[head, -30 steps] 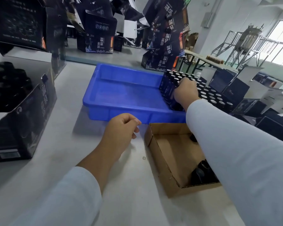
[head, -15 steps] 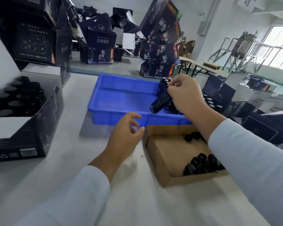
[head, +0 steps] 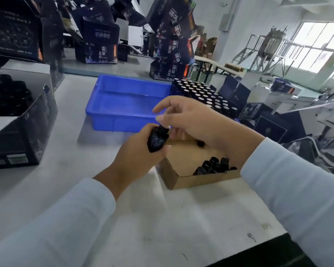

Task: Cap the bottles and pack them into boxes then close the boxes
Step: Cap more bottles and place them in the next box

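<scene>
bottle (head: 157, 140) base hidden in left hand (head: 137, 160) | open box (head: 17, 130) cut by left edge, contents blurred

Head-worn wide-angle view, one camera only.
It looks forward and down from close above the tabletop (head: 46, 185), with both sleeves entering from the bottom edge.

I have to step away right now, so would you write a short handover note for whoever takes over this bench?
Left hand grips one dark bottle above the table.
Right hand is over the bottle's neck; whether it holds a cap cannot be seen.
Loose caps lie in the brown cardboard tray.
Uncapped bottles stand at the right end of the blue tray.
Open black box at left already holds capped bottles.
Left: cap this bottle and the rest, pack them, close the boxes.
</scene>
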